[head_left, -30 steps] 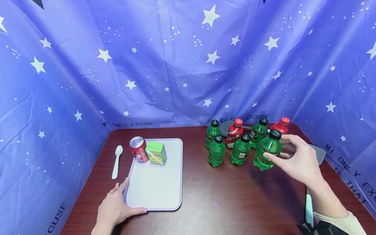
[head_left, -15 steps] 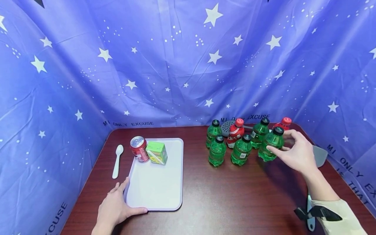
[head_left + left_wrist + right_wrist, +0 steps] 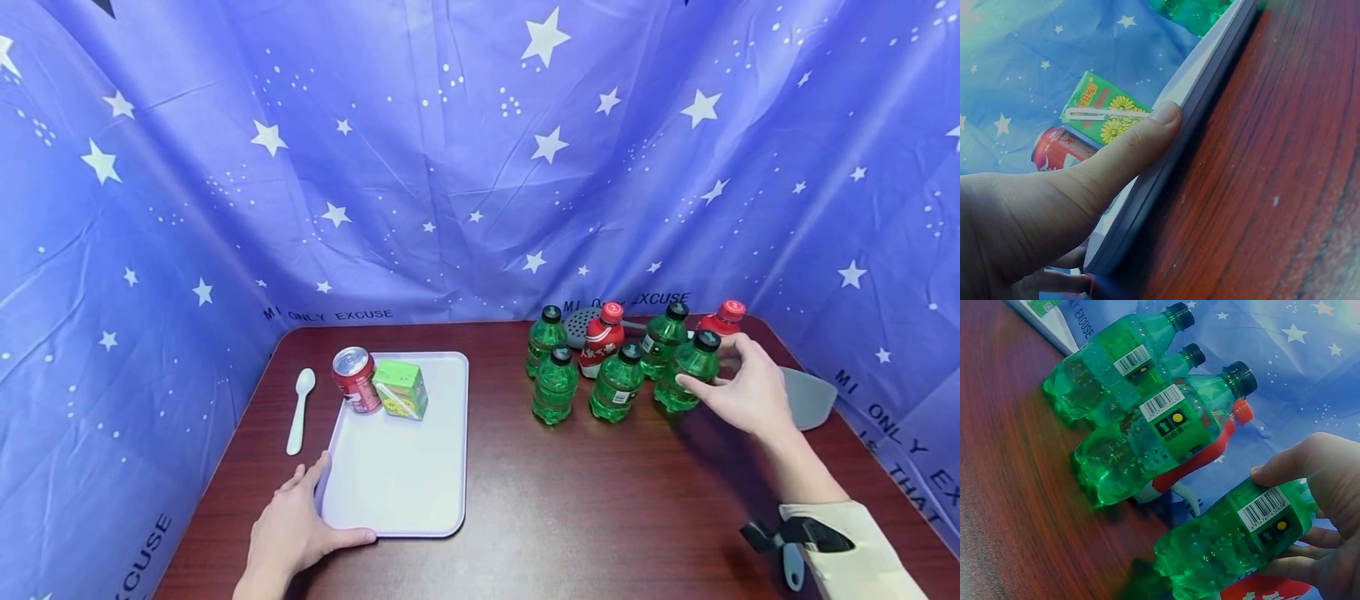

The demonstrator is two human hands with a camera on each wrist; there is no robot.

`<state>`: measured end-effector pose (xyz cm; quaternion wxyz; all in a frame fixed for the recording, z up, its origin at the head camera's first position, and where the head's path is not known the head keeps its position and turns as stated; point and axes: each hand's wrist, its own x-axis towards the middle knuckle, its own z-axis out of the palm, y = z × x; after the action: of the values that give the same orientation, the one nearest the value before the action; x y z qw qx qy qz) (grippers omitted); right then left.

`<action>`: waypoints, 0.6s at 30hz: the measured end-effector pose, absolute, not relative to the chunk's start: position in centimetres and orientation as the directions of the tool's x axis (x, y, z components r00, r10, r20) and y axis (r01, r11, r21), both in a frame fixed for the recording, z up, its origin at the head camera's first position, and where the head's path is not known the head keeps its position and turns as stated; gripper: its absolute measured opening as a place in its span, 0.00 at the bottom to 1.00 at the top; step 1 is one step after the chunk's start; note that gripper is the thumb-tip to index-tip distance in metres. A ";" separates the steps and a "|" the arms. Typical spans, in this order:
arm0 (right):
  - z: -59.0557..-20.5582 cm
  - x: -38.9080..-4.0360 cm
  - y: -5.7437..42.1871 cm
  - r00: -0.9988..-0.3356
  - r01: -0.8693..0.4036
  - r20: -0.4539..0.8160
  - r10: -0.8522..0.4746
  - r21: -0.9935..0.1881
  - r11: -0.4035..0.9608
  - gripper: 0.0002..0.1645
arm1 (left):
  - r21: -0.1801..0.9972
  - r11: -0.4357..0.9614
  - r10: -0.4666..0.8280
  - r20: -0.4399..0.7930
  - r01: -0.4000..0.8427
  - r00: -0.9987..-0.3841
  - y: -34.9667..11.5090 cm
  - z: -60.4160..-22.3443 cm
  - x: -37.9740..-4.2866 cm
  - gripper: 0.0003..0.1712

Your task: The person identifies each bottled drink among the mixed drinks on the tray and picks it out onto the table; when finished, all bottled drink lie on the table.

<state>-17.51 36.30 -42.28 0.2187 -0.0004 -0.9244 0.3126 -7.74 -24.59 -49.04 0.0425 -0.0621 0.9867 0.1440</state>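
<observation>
With thumb and fingers, my right hand point(image 3: 750, 396) grips a green soda bottle point(image 3: 678, 387) with a black cap. The bottle is upright at the right end of a group of bottles; whether its base touches the table I cannot tell. In the right wrist view the held bottle point(image 3: 1222, 534) shows a barcode label. My left hand point(image 3: 288, 525) spans the near-left corner of a pale lavender tray point(image 3: 397, 492), its straight thumb along the front rim and its fingers at the left side. A red soda can point(image 3: 356, 385) and a green drink carton point(image 3: 401, 392) stand on the tray's far end.
Several green bottles point(image 3: 555, 396) and a red-labelled bottle point(image 3: 602, 343) stand close together, with another red-capped bottle point(image 3: 723, 318) behind my right hand. A grey skimmer point(image 3: 581, 327) lies behind them. A grey spatula point(image 3: 810, 400) lies at right, a white spoon point(image 3: 298, 417) at left.
My right hand has carried the green bottle back toward the group, and over the last half second slightly down and left. The left hand and tray have stayed put.
</observation>
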 end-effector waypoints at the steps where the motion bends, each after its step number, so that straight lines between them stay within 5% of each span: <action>1: -42.4 -17.5 36.3 -0.903 -0.135 0.406 0.138 -0.575 0.807 0.37 | 0.278 0.951 -0.110 -0.102 -0.134 -0.989 -24.6 -49.1 -7.7 0.91; 18: -43.5 -17.6 35.7 -0.899 -0.117 0.414 0.146 -0.546 0.829 0.38 | 0.278 0.952 -0.107 -0.101 -0.131 -0.989 -24.5 -49.0 -7.8 0.91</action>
<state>-17.62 35.66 -43.50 0.2251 -0.0078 -0.9295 0.2919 -7.75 -24.47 -48.97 0.0425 -0.0603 0.9869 0.1436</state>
